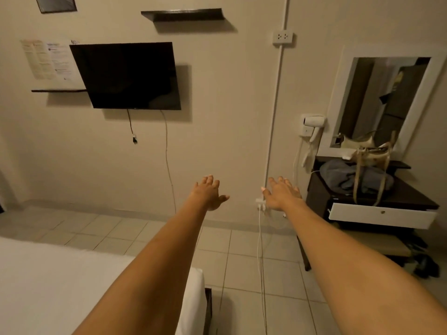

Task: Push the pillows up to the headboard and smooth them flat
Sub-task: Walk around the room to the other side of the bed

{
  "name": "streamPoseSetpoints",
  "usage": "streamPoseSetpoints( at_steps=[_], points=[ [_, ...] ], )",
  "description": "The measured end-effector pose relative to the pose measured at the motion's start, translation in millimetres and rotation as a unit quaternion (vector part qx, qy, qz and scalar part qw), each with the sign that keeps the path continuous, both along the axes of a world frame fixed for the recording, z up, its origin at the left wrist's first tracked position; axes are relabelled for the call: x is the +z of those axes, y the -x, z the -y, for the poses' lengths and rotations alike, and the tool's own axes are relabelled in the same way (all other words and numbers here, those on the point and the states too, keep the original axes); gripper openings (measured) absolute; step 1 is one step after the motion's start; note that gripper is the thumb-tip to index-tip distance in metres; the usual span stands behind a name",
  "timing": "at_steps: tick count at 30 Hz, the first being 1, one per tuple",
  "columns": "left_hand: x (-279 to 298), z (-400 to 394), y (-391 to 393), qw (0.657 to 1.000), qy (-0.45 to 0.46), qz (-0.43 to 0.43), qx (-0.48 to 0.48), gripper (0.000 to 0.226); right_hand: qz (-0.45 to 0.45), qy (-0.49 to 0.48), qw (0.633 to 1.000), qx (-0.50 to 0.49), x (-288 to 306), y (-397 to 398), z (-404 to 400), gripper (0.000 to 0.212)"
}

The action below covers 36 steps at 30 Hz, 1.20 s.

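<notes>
Two bare forearms are reaching out from the bottom edge, both hands held in the air with nothing in either grip. Lying low at the left, the bed (48, 286) is showing a smooth white sheet with a rounded mattress corner; no pillows or headboard are in view. Above it, a flat black television (128, 76) is hanging on the cream wall, with printed paper notices (46, 60) beside it and a dark floating shelf (182, 14) higher up. The left hand (208, 192) is spreading palm down, fingers wide. Pale square floor tiles (242, 262) are lying beneath. The right hand (281, 193) is spreading likewise, wide and flat. Further right, a white hair dryer (313, 124) is hanging beside a white-framed mirror (382, 100), over a dark bench (399, 194) carrying crumpled grey cloth (343, 176).
</notes>
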<state>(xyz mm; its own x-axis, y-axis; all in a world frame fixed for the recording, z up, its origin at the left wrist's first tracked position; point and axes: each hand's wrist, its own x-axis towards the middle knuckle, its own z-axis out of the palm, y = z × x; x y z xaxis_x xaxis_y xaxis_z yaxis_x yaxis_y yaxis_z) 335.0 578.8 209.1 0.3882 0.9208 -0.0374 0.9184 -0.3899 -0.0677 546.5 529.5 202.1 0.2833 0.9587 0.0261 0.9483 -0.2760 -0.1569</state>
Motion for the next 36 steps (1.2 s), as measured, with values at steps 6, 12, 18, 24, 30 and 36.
streamPoseSetpoints(
  at_steps=[6, 12, 18, 24, 30, 36],
  points=[
    [5, -90, -62, 1.0, -0.004, 0.007, 0.02, 0.076, 0.008, 0.003, 1.0, 0.014, 5, -62, -94, 0.063],
    [11, -170, -113, 0.999, -0.015, 0.024, 0.028, 0.076, 0.016, 0.004, 0.999, 0.032, 14, -111, -184, 0.062],
    [1, -249, -138, 0.999, 0.001, 0.012, 0.053, 0.076, 0.024, 0.015, 0.998, 0.051, 14, -130, -267, 0.062],
    [5, -348, -145, 0.998, -0.013, 0.026, 0.06, 0.076, 0.02, 0.006, 0.998, 0.065, 15, -134, -368, 0.061],
    [16, -450, -127, 0.996, -0.014, 0.022, 0.091, 0.076, 0.016, 0.005, 0.996, 0.086, 24, -122, -480, 0.061],
    [20, -531, -97, 0.992, -0.019, 0.012, 0.121, 0.076, 0.017, -0.002, 0.992, 0.124, 31, -97, -577, 0.062]
  ],
)
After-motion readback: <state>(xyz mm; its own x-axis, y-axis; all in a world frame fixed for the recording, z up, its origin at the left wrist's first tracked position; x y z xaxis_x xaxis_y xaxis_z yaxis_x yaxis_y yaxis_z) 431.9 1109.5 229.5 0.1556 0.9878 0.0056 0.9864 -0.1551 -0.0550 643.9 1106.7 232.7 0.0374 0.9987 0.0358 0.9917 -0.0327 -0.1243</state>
